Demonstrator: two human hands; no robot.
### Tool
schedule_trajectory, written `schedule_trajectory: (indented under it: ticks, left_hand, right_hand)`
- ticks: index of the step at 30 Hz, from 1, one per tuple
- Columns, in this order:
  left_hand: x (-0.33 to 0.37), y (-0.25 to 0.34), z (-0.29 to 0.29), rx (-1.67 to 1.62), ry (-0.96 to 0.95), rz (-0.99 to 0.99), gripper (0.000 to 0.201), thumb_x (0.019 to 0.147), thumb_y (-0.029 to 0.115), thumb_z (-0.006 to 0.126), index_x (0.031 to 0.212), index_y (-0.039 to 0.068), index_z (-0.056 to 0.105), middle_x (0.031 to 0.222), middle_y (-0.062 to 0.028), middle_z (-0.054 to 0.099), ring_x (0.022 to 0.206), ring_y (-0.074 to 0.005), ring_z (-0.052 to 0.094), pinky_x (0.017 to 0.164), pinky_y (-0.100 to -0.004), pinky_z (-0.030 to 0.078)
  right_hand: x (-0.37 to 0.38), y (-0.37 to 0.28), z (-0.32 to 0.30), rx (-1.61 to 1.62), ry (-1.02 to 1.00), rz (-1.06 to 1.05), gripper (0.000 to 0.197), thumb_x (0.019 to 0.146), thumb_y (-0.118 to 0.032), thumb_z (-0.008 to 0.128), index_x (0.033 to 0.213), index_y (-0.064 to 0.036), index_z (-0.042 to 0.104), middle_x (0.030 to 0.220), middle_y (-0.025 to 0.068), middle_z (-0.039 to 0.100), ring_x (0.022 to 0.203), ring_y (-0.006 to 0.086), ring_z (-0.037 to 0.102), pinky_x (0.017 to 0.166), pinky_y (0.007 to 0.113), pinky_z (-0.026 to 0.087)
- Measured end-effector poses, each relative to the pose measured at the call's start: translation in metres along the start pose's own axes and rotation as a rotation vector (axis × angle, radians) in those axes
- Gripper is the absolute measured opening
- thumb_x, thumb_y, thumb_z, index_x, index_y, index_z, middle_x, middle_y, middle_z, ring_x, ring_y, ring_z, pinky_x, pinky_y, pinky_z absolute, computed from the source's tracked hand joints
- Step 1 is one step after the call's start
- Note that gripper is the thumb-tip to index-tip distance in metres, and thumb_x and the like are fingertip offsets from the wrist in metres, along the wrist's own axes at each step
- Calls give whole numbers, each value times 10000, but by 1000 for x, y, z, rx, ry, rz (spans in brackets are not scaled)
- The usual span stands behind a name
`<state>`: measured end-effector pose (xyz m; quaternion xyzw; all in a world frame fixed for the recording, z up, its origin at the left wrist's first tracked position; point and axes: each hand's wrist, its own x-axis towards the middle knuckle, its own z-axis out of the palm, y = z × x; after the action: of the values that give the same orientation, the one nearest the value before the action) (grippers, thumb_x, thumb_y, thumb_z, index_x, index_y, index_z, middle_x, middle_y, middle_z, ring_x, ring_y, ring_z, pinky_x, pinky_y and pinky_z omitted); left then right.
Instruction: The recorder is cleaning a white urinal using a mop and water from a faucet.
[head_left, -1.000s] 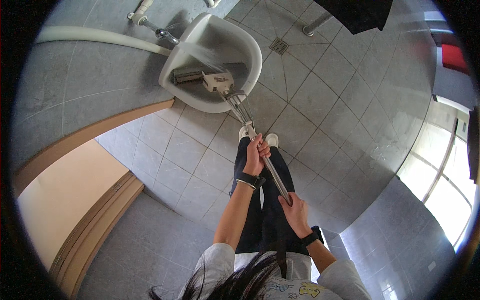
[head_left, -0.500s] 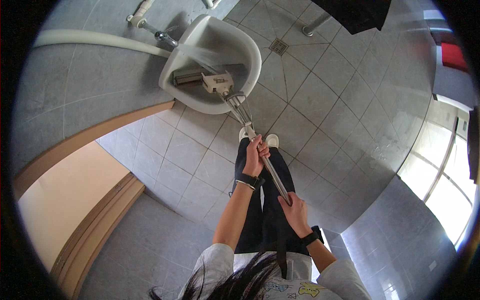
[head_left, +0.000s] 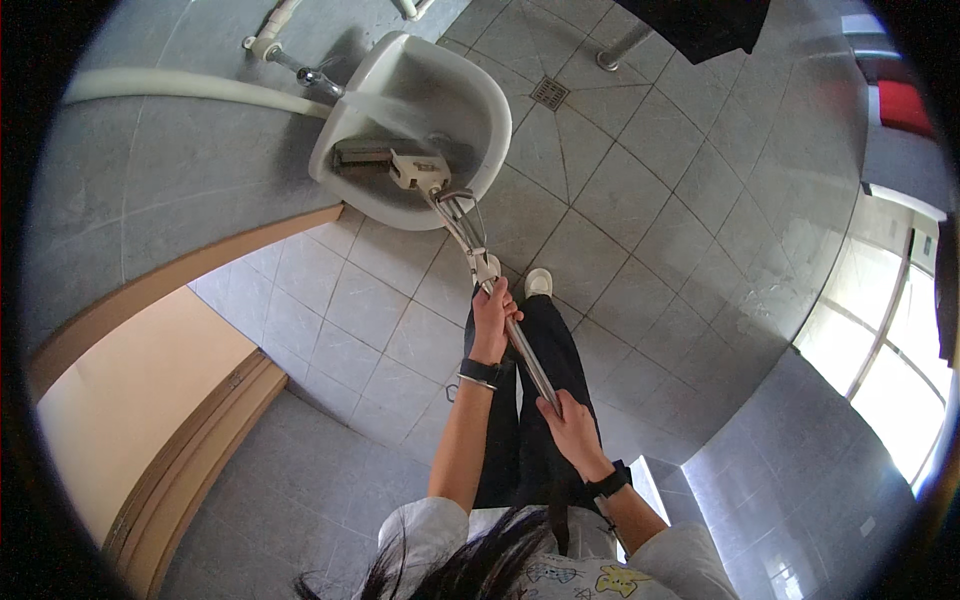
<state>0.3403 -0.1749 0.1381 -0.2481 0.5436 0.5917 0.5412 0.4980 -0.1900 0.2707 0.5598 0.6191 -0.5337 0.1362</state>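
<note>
Both my hands are closed round the metal pole of a sponge mop [head_left: 532, 362]. My left hand [head_left: 491, 315] grips it higher up, close to the squeeze lever and rods. Lower down, my right hand [head_left: 572, 425] wraps the pole near my thighs. The mop's white plastic head [head_left: 420, 171] lies tilted inside a white basin [head_left: 497, 118], with its dark sponge strip [head_left: 365, 157] toward the left wall. From a metal tap [head_left: 322, 82] water sprays into the basin, above the mop head. Part of the sponge is hidden in the basin.
A pale pipe [head_left: 190, 88] runs along the grey tiled wall to the basin. The floor has a square drain [head_left: 549, 93]. A wooden door frame [head_left: 190, 275] stands at left, a dark hanging cloth [head_left: 695, 25] at the top, a bright window [head_left: 880, 335] at right.
The mop head has shifted a little left and down in the basin. Both my hands have moved slightly left with the pole. Water keeps running.
</note>
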Motion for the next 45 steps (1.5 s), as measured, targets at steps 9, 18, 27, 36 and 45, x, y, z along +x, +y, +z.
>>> schedule_trajectory:
  ticks: [9, 18, 27, 36, 45]
  left_hand:
    - [-19, 4, 9, 210, 23, 142, 172, 849, 179, 501, 772, 84, 380, 548, 29, 360, 405, -60, 384, 392, -281, 501]
    - [-31, -5, 29, 447, 166, 235, 161, 844, 159, 480, 837, 27, 388, 548, -7, 399, 373, -83, 409, 351, -262, 449]
    - [10, -21, 12, 1028, 343, 580, 192, 795, 115, 499, 856, -46, 413, 560, -75, 469, 378, -151, 478, 340, -274, 385]
    - [-10, -26, 17, 964, 331, 580, 197, 792, 106, 516, 869, -38, 406, 567, -67, 463, 376, -132, 463, 330, -270, 365]
    - [-33, -14, 33, 656, 209, 349, 199, 825, 137, 496, 892, -19, 392, 514, -29, 420, 337, -99, 415, 297, -235, 331]
  right_hand:
    - [-8, -1, -15, 323, -232, 119, 347, 866, -329, 481, 744, -5, 459, 536, 78, 434, 453, 129, 417, 409, 283, 335]
    - [-14, -5, -25, 528, -319, 323, 326, 880, -339, 457, 706, -64, 437, 542, -41, 396, 457, 43, 373, 398, 211, 318]
    - [6, -17, -22, 953, -527, 449, 388, 886, -431, 386, 679, -105, 424, 490, -72, 322, 402, 23, 310, 390, 184, 304]
    - [-9, -10, -24, 906, -498, 484, 392, 876, -444, 401, 691, -100, 427, 475, -70, 327, 387, 27, 320, 379, 188, 311]
    - [-14, -3, -19, 743, -400, 377, 363, 880, -396, 426, 679, -93, 413, 501, -57, 353, 402, 33, 338, 379, 202, 335]
